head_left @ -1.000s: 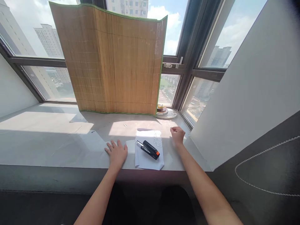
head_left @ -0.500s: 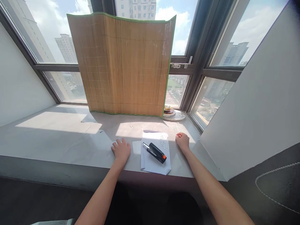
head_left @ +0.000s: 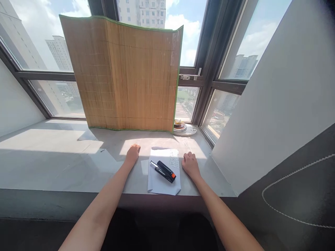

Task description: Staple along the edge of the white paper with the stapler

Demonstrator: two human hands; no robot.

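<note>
White papers [head_left: 157,183] lie near the front edge of the sill, with a printed grid at their upper right. On them rests a black stapler [head_left: 166,171] with an orange part, its metal arm swung open toward the upper left. My left hand [head_left: 133,153] is closed on the sill, up and left of the papers; whether its fingers hold anything is hidden. Just right of the papers, my right hand [head_left: 191,164] rests with its fingers curled together, and what is under them cannot be seen.
A bamboo mat [head_left: 131,76] with green edging stands upright against the window. Stacked plates [head_left: 185,129] sit by its lower right corner. Small staple-like bits lie on the pale sill [head_left: 65,167]. A white wall slopes along the right.
My left hand has moved up the sill and its spread fingers have closed. My right hand has come down closer to the papers. The whole view has shifted, while the stapler stays on the papers.
</note>
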